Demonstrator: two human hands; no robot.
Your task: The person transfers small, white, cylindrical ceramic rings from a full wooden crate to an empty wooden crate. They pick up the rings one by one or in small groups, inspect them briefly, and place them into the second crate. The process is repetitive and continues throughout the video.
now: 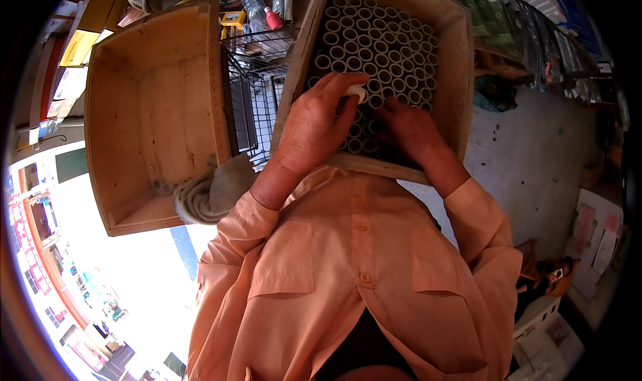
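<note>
A wooden box (296, 80) in front of me holds rows of pale, hollow tubes (380, 46) standing on end. My left hand (318, 120) is over the box's left side, thumb and fingers closed on a small whitish piece with a rounded end (357, 92); its lower part is hidden, so I cannot tell if it is a tube or a cap. My right hand (414, 130) reaches down among the tubes at the near right. Its fingertips are in shadow, and whether they grip a tube is unclear.
At left stands a second wooden box (168, 105) with several tubes (168, 186) along its near end. A grey cloth (213, 193) hangs over its near right corner. Between the boxes is a black wire basket (258, 47), near a red bottle (273, 18). Packaged goods (481, 10) line the right.
</note>
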